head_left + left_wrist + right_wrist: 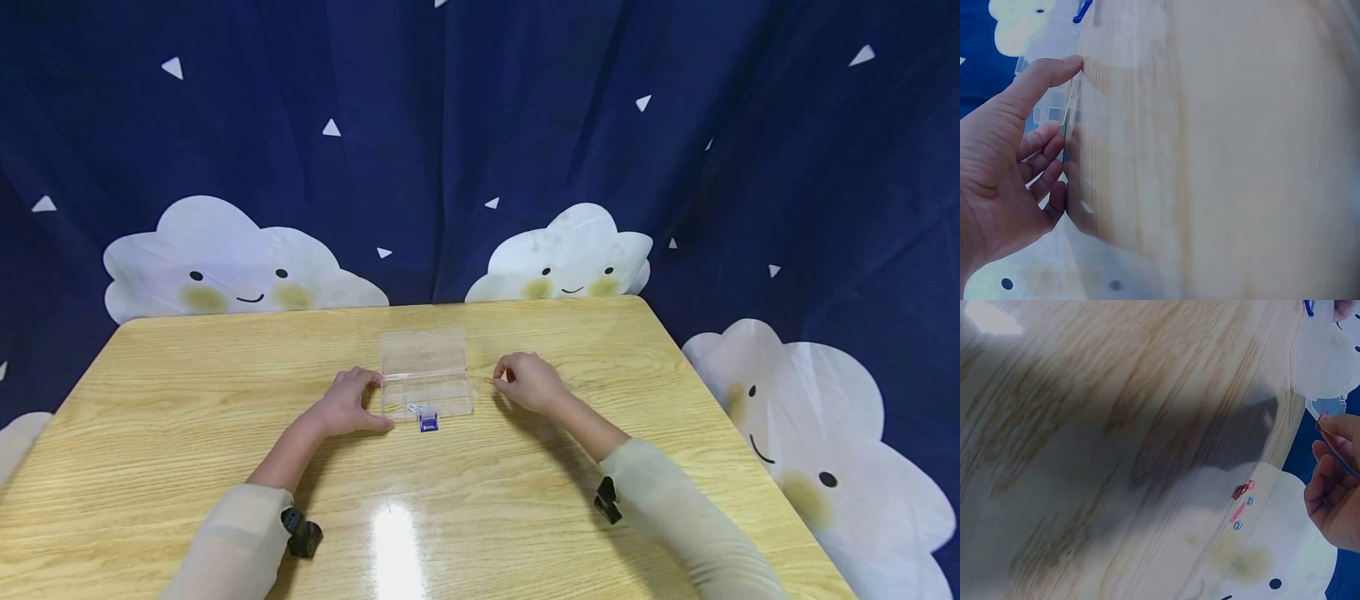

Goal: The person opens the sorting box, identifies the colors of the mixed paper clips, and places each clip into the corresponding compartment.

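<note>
A clear plastic compartment box (424, 373) lies on the table with its lid (423, 351) folded back. It has a blue latch or label (428, 422) at its front edge. Small yellow and pale pieces (393, 407) lie in its front compartments. My left hand (351, 404) holds the box's left end, thumb at the front corner, fingers behind; the left wrist view shows these fingers (1041, 153) curled. To the right of the box, my right hand (529, 382) pinches a small reddish wire loop, like a paper clip (1320, 420), between thumb and forefinger.
Several small red and blue pieces (1244, 500) lie on the wooden table (225, 367) near the right hand, mostly hidden behind it in the head view. A dark blue curtain (450, 150) with cloud faces hangs behind the table. Black cameras sit on both wrists.
</note>
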`<control>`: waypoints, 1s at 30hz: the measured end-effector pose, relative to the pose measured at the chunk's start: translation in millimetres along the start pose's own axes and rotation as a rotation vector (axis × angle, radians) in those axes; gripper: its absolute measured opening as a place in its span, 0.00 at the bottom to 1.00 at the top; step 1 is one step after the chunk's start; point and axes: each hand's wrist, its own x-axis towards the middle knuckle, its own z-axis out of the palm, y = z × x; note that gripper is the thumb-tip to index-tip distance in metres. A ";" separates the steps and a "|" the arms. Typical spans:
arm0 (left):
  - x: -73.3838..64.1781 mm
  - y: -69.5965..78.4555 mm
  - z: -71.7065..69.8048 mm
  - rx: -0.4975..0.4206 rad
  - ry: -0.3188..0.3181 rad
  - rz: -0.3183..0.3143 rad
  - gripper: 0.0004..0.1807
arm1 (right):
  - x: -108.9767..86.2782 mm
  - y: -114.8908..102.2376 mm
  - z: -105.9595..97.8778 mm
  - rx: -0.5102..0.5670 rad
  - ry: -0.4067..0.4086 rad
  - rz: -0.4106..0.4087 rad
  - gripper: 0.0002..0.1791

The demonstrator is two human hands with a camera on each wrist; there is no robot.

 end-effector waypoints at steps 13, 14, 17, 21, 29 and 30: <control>-0.1 -1.3 1.2 0.001 0.001 0.005 0.39 | 4.6 -12.2 3.4 -0.031 0.002 -0.049 0.04; -0.1 -1.3 1.2 0.002 0.004 0.009 0.39 | 5.1 -13.3 3.5 -0.032 0.002 -0.054 0.04; -0.1 -1.3 1.0 0.002 0.013 0.014 0.39 | 6.5 -17.1 3.5 -0.028 0.002 -0.065 0.04; 0.1 -0.9 0.9 0.004 0.009 0.013 0.39 | 8.5 -22.5 4.7 -0.023 -0.006 -0.071 0.05; -0.3 0.0 0.1 0.002 -0.006 0.009 0.38 | 13.8 -35.2 10.4 -0.020 -0.019 -0.094 0.06; -0.2 0.0 0.3 0.000 -0.006 0.008 0.38 | 14.3 -36.6 11.1 -0.020 -0.022 -0.098 0.06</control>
